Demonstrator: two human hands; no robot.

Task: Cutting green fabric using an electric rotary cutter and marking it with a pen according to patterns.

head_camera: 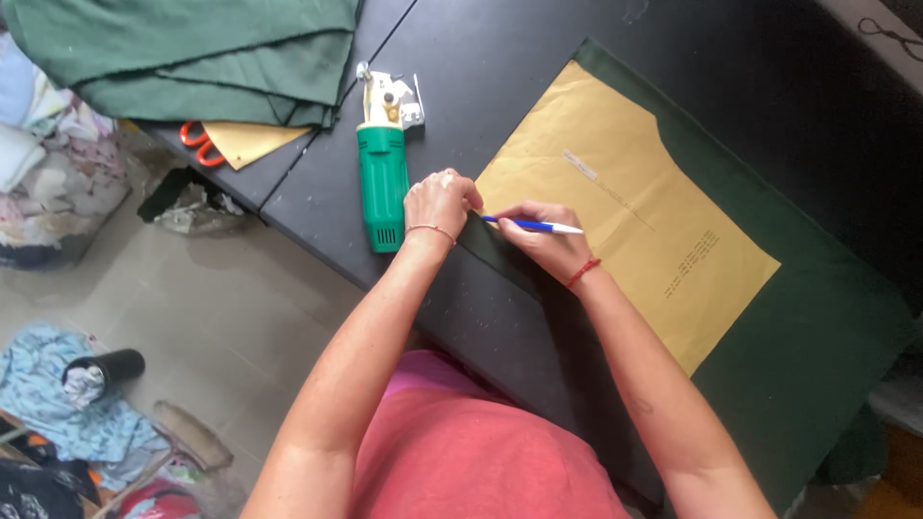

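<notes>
Surface [500,58]: black, long, running off at a slant — it carries everything below.
Cloth [817,317]: dark green, spread flat on the surface so the pattern lies smooth on it.
Folded cloth [192,48]: green, piled at the far left, well apart from the hands.
Pattern [625,211]: tan paper, flat on the cloth, its near corner under the hands.
Cutter [383,173]: green electric tool, lying just beside the left hand, untouched.
Scissors [200,144]: orange handles, half under a tan scrap near the pile.
Left hand [440,200]: fingers curled, pressing down at the pattern's corner — seemingly to keep paper and cloth from shifting.
Right hand [543,240]: fingers pinched around the pen, resting on the pattern's edge.
Pen [534,226]: blue and white, held low, tip at the pattern's edge by the left hand, as if tracing the outline.
</notes>
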